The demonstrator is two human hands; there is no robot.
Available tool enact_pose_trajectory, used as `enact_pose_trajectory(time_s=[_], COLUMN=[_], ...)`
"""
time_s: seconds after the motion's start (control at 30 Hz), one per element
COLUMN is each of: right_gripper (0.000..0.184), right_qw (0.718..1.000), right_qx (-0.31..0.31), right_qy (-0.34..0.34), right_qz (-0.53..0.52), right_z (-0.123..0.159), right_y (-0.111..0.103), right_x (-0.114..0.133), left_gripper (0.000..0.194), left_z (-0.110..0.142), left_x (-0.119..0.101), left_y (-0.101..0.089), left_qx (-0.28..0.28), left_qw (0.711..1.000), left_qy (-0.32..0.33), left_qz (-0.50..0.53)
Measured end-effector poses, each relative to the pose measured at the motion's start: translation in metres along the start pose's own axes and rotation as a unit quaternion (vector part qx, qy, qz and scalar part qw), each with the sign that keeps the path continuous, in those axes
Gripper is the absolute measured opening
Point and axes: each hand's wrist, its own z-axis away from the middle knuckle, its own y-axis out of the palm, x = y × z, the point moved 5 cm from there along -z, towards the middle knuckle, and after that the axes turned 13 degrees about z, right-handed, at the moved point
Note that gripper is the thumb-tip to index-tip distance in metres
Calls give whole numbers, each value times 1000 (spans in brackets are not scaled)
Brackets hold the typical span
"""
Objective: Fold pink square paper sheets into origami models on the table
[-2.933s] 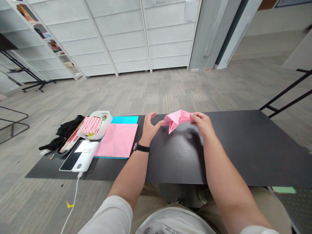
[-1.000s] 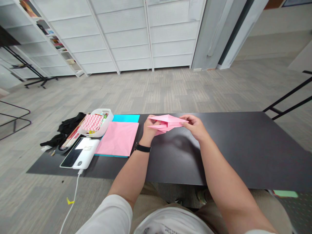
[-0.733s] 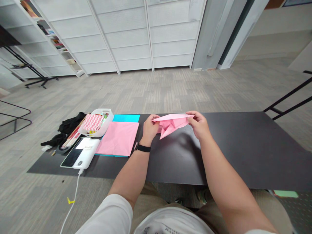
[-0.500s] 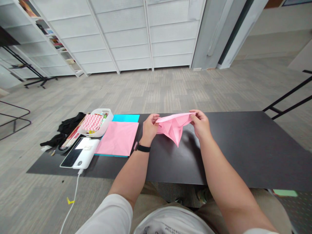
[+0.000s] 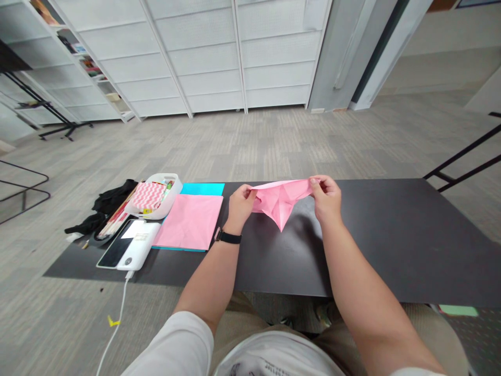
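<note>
1. Pink folded paper [image 5: 279, 201] is hanging between the two hands, seemingly above the dark table [image 5: 376, 235], one point drooping downward.
2. Left hand [image 5: 240, 208] is pinching one end between thumb and fingers; right hand [image 5: 327, 202] is gripping the opposite end likewise.
3. Compared with a second ago, when it was showing narrow, stacked layers, the paper is now spreading broader, so its creased inner faces are showing.
4. Beyond the left hand's outer side, a flat pink sheet [image 5: 190, 222] is lying over blue paper [image 5: 203, 189].
5. Farther out that way, a white power bank [image 5: 139, 249], a phone [image 5: 115, 253] and a white container [image 5: 166, 209] are resting close together.
</note>
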Motion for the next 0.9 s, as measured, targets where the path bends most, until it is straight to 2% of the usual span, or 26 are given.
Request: enact_pose_trajectory(time_s=[0.17, 0.33, 0.57, 0.67, 0.8, 0.9], right_gripper=[32, 26, 27, 33, 41, 44], right_qw=[997, 991, 991, 996, 998, 994], right_qx=[-27, -43, -50, -16, 32, 37], right_qy=[-29, -54, -52, -23, 55, 101], right_qz=[70, 114, 115, 85, 8, -31], right_z=[-3, -3, -3, -3, -2, -1], right_y=[-8, -12, -12, -7, 3, 6], right_x=[3, 7, 7, -2, -16, -22], left_gripper=[11, 15, 19, 21, 23, 20], left_z=[6, 7, 7, 7, 3, 1], left_x=[-16, -18, -18, -18, -14, -11], left_y=[1, 2, -1, -3, -7, -8], left_qx=[22, 36, 4, -18, -34, -41], left_qw=[994, 989, 983, 988, 995, 996], left_qy=[46, 65, 71, 60, 38, 38], left_qz=[-93, -129, -168, -139, -84, -63])
